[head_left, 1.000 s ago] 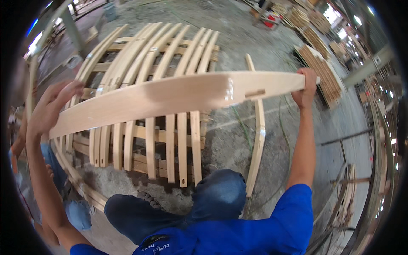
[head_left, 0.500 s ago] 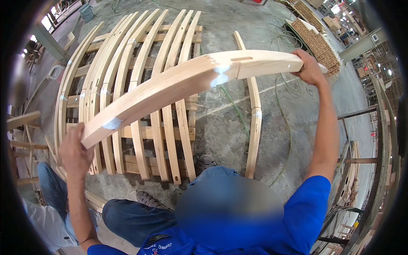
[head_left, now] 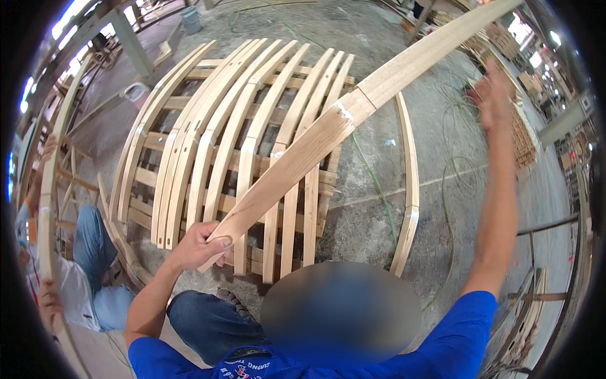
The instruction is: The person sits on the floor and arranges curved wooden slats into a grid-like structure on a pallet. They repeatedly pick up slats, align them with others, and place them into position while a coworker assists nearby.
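Note:
A long, pale wooden beam [head_left: 303,151], jointed near its middle with a whitish patch there, slants up from lower left to the far right. My left hand [head_left: 203,247] grips its near end, thumb on top. My right hand [head_left: 493,101] is raised off the beam, below its far end, with fingers loosely stretched and nothing held. Beneath the beam, several similar curved wooden pieces [head_left: 218,126] lie side by side across wooden supports [head_left: 148,175]. Another curved piece [head_left: 409,164] lies alone on the floor to the right.
At the left, a co-worker's hands [head_left: 49,297] hold another long wooden piece [head_left: 47,221]. Green hoses [head_left: 372,170] run over the concrete floor. Stacked wood [head_left: 521,142] stands at the far right, a metal rack [head_left: 571,278] at the near right, and a bucket [head_left: 190,20] at the back.
My right hand has let go of the beam's far end. The beam has swung to a steeper slant, its far end up and right. My left hand has moved right and nearer.

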`<state>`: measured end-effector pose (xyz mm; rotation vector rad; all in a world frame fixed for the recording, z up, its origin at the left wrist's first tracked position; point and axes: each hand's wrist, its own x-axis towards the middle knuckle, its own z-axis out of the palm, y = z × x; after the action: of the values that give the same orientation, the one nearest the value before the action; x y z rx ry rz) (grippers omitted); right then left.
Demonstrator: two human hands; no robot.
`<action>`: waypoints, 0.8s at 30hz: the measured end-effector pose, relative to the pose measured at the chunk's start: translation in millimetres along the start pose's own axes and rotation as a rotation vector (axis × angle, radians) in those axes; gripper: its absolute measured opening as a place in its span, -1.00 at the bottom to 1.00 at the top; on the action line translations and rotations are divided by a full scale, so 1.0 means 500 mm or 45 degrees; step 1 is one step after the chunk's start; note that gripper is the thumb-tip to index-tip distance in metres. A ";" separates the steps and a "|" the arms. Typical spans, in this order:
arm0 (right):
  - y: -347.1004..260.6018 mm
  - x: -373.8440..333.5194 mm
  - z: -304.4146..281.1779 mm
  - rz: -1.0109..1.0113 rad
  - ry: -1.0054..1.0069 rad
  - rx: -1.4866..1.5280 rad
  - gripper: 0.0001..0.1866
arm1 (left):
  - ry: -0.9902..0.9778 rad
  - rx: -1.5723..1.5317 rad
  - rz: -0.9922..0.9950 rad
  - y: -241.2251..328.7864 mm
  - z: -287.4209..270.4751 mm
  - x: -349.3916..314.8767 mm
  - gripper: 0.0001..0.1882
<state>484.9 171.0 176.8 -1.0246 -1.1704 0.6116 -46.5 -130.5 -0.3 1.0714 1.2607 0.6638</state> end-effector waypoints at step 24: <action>0.209 -0.078 0.471 0.491 -0.632 0.113 -0.35 | -0.299 -0.216 -0.237 -0.093 -0.026 -0.035 -0.74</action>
<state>261.9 261.8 76.9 -1.0620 -1.3645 1.2663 -69.8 -160.7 -34.4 0.8538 1.0655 0.4785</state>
